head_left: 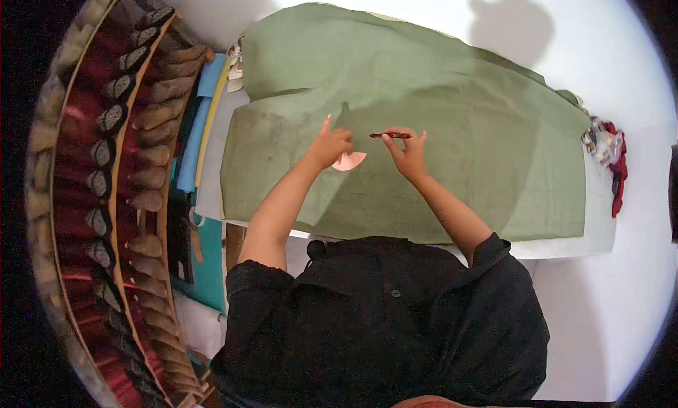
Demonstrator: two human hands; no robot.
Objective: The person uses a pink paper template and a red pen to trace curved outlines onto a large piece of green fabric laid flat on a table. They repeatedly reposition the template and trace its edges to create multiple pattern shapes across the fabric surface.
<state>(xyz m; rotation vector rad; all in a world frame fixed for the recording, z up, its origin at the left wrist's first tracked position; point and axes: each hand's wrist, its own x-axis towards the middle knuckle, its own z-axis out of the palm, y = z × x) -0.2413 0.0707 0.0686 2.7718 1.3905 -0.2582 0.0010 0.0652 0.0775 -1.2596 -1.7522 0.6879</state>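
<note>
A large green sheet of fabric or leather (424,189), somewhat wrinkled, lies spread over the white table. My left hand (332,148) is above its middle, one finger stretched upward and the others curled in. At that hand's lower right side is a small pink fan-shaped piece (351,161), its upper part hidden by the fingers, which seem to grip it. Just to the right, my right hand (408,152) pinches a dark red pen (390,135). The pen is held nearly level, with its tip toward the left hand and apart from the pink piece.
Shelves along the left carry rows of shoe lasts (150,176). Blue sheet material (192,154) stands between them and the table. A clear plastic bag (606,141) and red cloth (619,178) lie at the table's right edge. White walls (600,55) rise behind and to the right.
</note>
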